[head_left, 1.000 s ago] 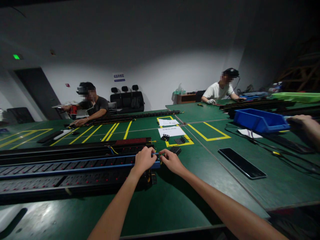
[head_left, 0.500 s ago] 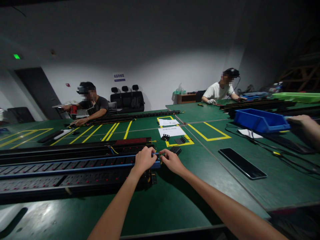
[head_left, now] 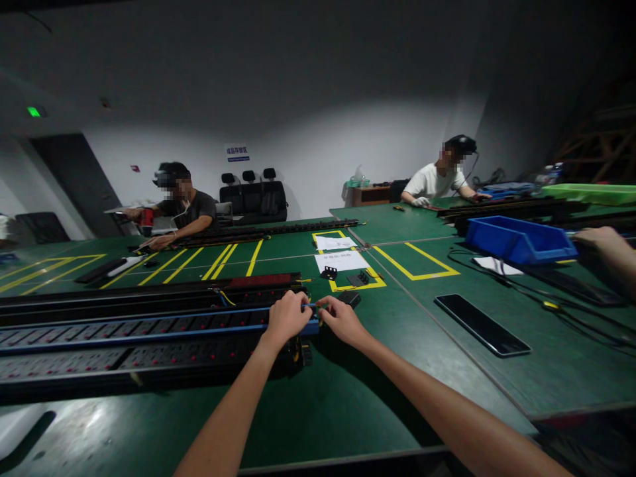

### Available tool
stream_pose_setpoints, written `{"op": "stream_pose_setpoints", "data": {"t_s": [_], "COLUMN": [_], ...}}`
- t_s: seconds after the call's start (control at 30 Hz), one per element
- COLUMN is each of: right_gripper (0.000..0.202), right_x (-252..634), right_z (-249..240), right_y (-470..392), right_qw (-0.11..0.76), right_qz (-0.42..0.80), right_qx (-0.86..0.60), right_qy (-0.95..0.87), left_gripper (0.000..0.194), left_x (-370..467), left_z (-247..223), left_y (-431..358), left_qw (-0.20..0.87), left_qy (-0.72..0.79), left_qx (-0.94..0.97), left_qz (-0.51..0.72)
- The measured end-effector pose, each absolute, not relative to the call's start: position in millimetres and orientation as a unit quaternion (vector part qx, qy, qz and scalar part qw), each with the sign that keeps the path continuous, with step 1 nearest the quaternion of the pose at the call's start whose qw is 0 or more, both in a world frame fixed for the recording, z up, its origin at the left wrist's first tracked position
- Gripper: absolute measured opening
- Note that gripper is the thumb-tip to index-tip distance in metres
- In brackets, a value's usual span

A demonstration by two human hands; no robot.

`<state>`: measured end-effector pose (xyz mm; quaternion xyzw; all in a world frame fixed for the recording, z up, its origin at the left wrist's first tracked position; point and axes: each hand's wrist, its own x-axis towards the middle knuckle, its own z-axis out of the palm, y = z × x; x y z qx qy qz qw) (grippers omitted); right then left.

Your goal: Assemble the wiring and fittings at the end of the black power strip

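Note:
Long socket strips lie side by side on the green table, their dark faces dotted with red. One is a blue-edged socket strip, and my left hand is closed over its right end. My right hand pinches at that same end, with thumb and forefinger together close to my left fingertips. Whatever sits in this pinch is too small to make out; a bit of yellow shows just below it. Nearer me is a black socket strip with wiring at its end. A small black block lies just behind my right hand.
Right of my arm lies a phone. Beyond it are a blue bin, black cables and another person's hand. Paper sheets and black brackets lie ahead. Two co-workers sit across the table.

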<state>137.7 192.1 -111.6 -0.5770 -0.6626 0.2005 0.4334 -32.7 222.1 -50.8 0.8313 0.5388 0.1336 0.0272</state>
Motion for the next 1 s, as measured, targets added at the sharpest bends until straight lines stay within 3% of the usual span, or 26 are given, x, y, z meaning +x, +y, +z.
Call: {"op": "stream_pose_setpoints", "data": {"t_s": [1.0], "right_gripper": [0.026], "right_x": [137.0], "right_z": [-109.3], "right_y": [190.1], "right_qw": [0.437], "right_qz": [0.201], "right_qx": [-0.577], "right_qy": [-0.66], "left_gripper": [0.02], "left_x": [-30.6], "left_z": [-45.2], "left_y": [218.1], "left_qw": [0.033], "left_qy": [0.549], "left_qx": [0.826], "left_qz": [0.123]}}
